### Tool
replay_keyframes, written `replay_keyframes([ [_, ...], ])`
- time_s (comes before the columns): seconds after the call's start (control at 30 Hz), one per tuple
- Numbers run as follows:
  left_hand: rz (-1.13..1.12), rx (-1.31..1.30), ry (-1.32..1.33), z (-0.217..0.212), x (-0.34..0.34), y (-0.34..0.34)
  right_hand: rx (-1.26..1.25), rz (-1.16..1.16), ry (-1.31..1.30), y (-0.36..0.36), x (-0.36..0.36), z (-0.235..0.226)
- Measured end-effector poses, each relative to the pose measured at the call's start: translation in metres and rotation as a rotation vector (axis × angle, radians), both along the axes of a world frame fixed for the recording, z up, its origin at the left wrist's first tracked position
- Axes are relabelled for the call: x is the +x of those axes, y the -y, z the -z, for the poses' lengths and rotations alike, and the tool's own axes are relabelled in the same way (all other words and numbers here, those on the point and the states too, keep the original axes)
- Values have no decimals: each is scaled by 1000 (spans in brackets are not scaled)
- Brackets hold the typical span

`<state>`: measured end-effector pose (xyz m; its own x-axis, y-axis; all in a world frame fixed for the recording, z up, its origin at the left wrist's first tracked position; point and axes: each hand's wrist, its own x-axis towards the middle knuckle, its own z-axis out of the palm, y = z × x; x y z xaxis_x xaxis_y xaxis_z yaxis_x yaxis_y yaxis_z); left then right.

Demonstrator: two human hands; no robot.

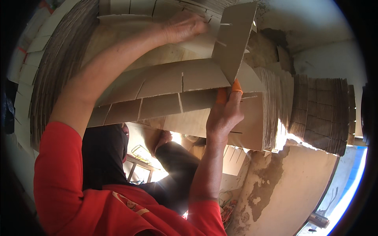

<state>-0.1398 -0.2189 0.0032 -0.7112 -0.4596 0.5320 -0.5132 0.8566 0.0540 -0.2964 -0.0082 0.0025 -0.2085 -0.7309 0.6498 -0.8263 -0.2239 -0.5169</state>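
Note:
A flat brown cardboard box blank [165, 88] with cut slits and creases lies across the middle of the view. One of its flaps [234, 39] stands folded up at the right end. My left hand [183, 25] reaches far over the top and presses flat on the cardboard beside that raised flap. My right hand [224, 114], with orange covers on two fingertips, pinches the blank's near edge just below the flap. Both sleeves are red.
Tall stacks of flat corrugated cardboard sheets stand at the right [319, 114] and curve along the left [59, 59]. More sheets lie under the blank [252, 126]. My dark-trousered leg [177, 165] and a foot [163, 137] show below. A patchy plastered surface [275, 185] fills the lower right.

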Motion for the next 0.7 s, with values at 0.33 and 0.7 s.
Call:
replay_keyframes([
  [0.33,170,28,-188,-24,-14,-52,185,117,-43,-2,-2,2],
  [0.7,-124,655,-180,-73,5,-29,46,132,-33,2,-7,12],
])
